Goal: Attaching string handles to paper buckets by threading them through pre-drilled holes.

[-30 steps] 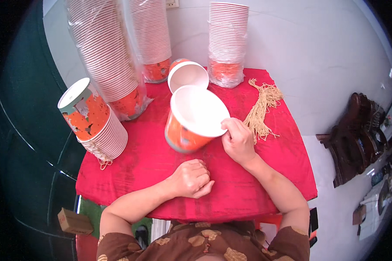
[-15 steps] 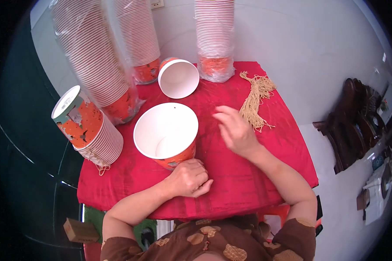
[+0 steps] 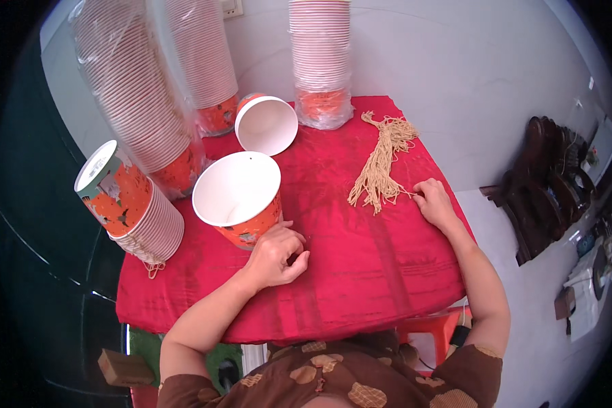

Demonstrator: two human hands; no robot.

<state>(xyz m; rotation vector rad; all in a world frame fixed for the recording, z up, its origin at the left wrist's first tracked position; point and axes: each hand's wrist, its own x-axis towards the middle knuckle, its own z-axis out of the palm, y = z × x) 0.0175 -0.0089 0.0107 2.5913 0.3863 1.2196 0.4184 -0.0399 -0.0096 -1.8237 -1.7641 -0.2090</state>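
Note:
A large white-lined paper bucket (image 3: 236, 190), orange outside with a printed pattern, stands upright with its mouth facing me. My left hand (image 3: 277, 255) rests on the table against its lower right side, fingers loosely curled, thumb apart, nothing held. Over at the right, a bundle of tan cords (image 3: 385, 160) lies on the red cloth. My right hand (image 3: 434, 202) pinches the loose end of one strand at the bundle's lower right. On the left stands an upside-down stack of buckets (image 3: 146, 217), with some tan cords (image 3: 146, 253) hanging at its lower edge.
Another bucket (image 3: 268, 127) lies on its side behind the upright one. Tall plastic-wrapped bucket stacks (image 3: 132, 88) line the back left, with another wrapped stack (image 3: 321, 61) at the back middle. The red-clothed table (image 3: 333, 272) meets a pale wall (image 3: 449, 61). Dark wooden furniture (image 3: 540, 183) stands off right.
My right hand has moved right from the middle of the table to the cord bundle and taken a strand end. My left hand's fingers have loosened beside the bucket. The view has shifted slightly.

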